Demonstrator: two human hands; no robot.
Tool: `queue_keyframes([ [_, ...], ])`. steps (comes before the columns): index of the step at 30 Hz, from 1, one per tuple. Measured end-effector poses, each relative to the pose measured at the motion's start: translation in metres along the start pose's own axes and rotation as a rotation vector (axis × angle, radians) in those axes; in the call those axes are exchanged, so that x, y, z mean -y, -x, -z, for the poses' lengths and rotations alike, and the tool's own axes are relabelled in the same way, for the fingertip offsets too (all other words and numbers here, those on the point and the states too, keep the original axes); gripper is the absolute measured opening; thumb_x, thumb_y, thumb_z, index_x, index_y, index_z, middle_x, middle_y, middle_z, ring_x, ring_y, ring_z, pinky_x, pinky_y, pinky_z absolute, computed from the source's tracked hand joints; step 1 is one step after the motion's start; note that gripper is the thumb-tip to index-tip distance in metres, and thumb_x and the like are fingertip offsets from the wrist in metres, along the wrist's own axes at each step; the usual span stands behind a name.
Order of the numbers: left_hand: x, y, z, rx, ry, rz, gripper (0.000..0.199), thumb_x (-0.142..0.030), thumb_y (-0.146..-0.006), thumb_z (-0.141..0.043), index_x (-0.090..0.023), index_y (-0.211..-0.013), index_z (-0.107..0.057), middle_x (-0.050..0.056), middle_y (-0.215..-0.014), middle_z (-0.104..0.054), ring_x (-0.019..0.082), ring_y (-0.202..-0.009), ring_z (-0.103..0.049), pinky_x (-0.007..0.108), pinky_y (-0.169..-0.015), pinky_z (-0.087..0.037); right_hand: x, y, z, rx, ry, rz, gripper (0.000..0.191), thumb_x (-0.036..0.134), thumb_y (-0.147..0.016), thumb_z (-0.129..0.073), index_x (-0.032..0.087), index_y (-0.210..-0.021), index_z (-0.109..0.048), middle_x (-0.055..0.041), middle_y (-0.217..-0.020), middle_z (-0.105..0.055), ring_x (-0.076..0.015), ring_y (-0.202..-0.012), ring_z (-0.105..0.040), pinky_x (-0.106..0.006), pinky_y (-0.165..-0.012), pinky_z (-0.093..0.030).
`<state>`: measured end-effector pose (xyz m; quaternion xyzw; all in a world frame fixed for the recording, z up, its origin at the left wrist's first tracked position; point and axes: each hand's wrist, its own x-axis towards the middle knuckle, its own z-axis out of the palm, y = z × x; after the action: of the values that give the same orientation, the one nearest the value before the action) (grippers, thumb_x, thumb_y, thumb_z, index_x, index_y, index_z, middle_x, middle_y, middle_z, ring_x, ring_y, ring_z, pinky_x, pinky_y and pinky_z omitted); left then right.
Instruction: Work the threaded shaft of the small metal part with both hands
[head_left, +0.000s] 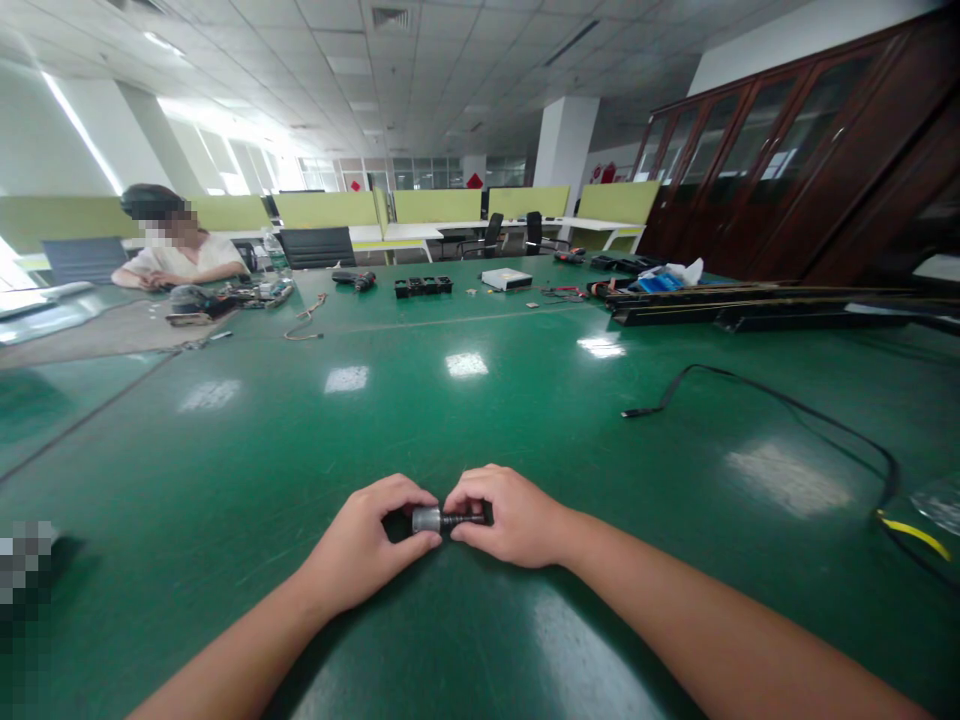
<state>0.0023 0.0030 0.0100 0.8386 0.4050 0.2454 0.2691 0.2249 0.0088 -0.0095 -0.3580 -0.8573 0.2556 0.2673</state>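
Observation:
A small metal part (427, 519) with a silver cylindrical body and a thin dark ribbed shaft lies level just above or on the green table (375, 420), near the front centre. My left hand (375, 535) grips the silver body at its left end, thumb below and fingers above. From the other side, my right hand (514, 515) is curled around the dark shaft, its thumb and fingertips close to where shaft and body meet. The fingertips of both hands are almost touching.
A black cable (810, 408) curves over the table at the right. Farther back are a power drill (354, 280), black blocks (424, 287), a silver box (505, 279) and long black rails (675, 305). A person (184, 250) sits at the far left.

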Motion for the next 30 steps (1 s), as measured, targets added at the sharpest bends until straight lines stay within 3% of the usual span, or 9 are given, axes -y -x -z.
queue_keyframes([
  [30, 0.0006, 0.0002, -0.0016, -0.007, -0.013, 0.021, 0.018, -0.026, -0.08, -0.072, -0.023, -0.097, -0.071, 0.0, -0.092, -0.069, 0.017, -0.086, -0.063, 0.029, -0.08, -0.048, -0.0033, 0.0008, 0.001, -0.031, 0.045, 0.046, 0.012, 0.016, -0.073, -0.068, 0.018, -0.085, -0.069, 0.0009, -0.072, -0.06, -0.0127, -0.066, -0.054, -0.025, -0.067, -0.04],
])
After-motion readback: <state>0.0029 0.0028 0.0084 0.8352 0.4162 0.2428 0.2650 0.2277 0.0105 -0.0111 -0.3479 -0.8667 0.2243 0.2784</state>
